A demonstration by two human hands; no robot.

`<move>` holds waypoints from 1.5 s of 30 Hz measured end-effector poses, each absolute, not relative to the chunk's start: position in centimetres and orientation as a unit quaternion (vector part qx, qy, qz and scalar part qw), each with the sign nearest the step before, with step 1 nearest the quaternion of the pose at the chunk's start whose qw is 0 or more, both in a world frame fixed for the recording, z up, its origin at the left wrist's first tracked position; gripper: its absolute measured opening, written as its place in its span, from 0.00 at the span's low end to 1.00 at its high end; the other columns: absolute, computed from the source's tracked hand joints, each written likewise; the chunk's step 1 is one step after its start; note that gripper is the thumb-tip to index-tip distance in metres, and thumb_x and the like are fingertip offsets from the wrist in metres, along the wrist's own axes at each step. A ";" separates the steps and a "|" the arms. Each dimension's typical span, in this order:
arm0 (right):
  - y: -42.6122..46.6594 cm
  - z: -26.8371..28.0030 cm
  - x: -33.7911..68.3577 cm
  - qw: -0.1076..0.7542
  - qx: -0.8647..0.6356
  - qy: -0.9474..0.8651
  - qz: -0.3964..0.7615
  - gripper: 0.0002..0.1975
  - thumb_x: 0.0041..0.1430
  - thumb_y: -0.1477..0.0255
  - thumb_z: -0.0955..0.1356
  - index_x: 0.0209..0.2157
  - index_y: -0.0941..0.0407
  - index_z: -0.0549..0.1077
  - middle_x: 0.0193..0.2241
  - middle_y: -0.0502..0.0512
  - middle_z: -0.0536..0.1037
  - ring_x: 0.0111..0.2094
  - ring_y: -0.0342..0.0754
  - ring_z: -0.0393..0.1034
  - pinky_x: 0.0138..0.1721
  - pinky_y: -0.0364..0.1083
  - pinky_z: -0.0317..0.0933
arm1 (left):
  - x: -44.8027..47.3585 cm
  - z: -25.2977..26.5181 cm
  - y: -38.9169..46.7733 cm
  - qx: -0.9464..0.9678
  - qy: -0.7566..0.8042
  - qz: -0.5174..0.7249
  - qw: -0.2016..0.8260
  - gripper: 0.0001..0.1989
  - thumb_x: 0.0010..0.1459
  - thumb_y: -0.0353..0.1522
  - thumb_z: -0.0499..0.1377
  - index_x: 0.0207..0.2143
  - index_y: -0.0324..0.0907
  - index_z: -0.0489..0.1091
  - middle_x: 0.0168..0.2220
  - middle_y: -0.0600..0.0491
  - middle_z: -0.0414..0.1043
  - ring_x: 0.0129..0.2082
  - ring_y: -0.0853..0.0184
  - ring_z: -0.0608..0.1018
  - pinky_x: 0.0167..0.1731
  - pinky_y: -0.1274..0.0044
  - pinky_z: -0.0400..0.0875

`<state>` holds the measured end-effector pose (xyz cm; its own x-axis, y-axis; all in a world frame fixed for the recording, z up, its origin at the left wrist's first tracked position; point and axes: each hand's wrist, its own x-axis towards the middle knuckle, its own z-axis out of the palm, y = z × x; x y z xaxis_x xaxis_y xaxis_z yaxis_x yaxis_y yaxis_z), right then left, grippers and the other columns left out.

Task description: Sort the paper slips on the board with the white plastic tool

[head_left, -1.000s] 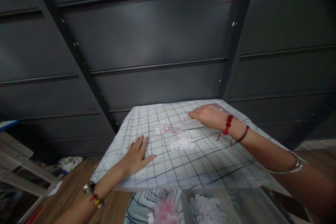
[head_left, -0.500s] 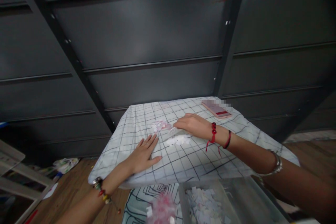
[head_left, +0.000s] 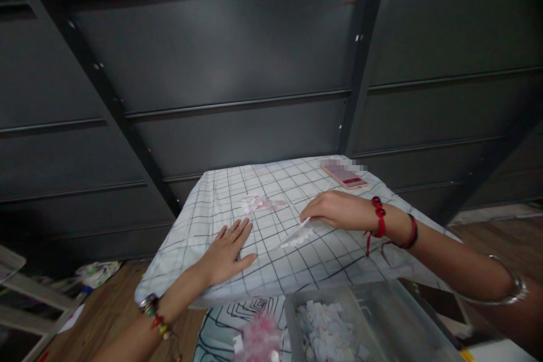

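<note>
My left hand (head_left: 231, 251) lies flat on the checked white cloth (head_left: 193, 226), its fingers stretched out and nothing in it. Pinched in my right hand (head_left: 331, 209) is a thin, pale, card-like piece (head_left: 294, 233), tilted with its lower edge toward the cloth. Small white paper scraps (head_left: 299, 239) lie right by that edge, partly hidden by it. Beyond my left fingertips rests a loose pile of pink and white scraps (head_left: 257, 203), apart from both hands.
A phone (head_left: 344, 174) in a pink case lies at the back right. Below the near edge stands a clear plastic box (head_left: 289, 328) with many white paper pieces (head_left: 324, 328) inside. Beside it is a fluffy pink thing (head_left: 259, 336). Dark panels (head_left: 237, 136) rise behind the table.
My right hand has moved right and nearer to me with the card-like piece, and the white scraps have shifted nearer too. My left hand has stayed flat on the cloth.
</note>
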<state>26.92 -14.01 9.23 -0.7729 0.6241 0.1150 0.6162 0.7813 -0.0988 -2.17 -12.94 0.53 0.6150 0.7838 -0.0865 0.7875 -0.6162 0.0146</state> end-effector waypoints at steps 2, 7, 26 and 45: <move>-14.4 9.6 27.5 0.060 -0.327 -0.943 0.013 0.12 0.57 0.78 0.59 0.33 0.55 0.72 0.29 0.52 0.76 0.33 0.44 0.69 0.35 0.42 0.58 | -2.3 0.5 -12.9 0.900 0.435 -0.032 0.025 0.34 0.60 0.48 0.43 0.62 0.37 0.41 0.62 0.45 0.35 0.60 0.54 0.44 0.56 0.60 0.41; -14.8 10.0 27.8 0.078 -0.375 -0.921 -0.072 0.13 0.56 0.79 0.57 0.36 0.56 0.71 0.28 0.53 0.75 0.31 0.43 0.68 0.30 0.42 0.57 | -2.0 1.7 -12.5 0.901 0.426 -0.065 0.049 0.36 0.60 0.50 0.42 0.62 0.36 0.42 0.62 0.43 0.34 0.60 0.52 0.43 0.55 0.61 0.43; -18.7 7.6 26.3 0.117 -0.393 -0.902 -0.135 0.16 0.51 0.82 0.59 0.42 0.58 0.67 0.29 0.53 0.76 0.27 0.43 0.69 0.27 0.42 0.57 | 2.8 0.7 -15.7 0.918 0.381 -0.040 0.101 0.51 0.48 0.54 0.54 0.61 0.30 0.35 0.62 0.37 0.29 0.60 0.53 0.36 0.57 0.63 0.36; -18.0 7.4 26.9 0.117 -0.293 -0.944 -0.094 0.13 0.51 0.84 0.58 0.33 0.57 0.69 0.25 0.49 0.74 0.27 0.41 0.66 0.31 0.42 0.56 | 1.9 0.0 -15.3 0.916 0.392 -0.048 0.067 0.53 0.47 0.54 0.52 0.61 0.30 0.31 0.62 0.37 0.29 0.61 0.53 0.37 0.56 0.64 0.38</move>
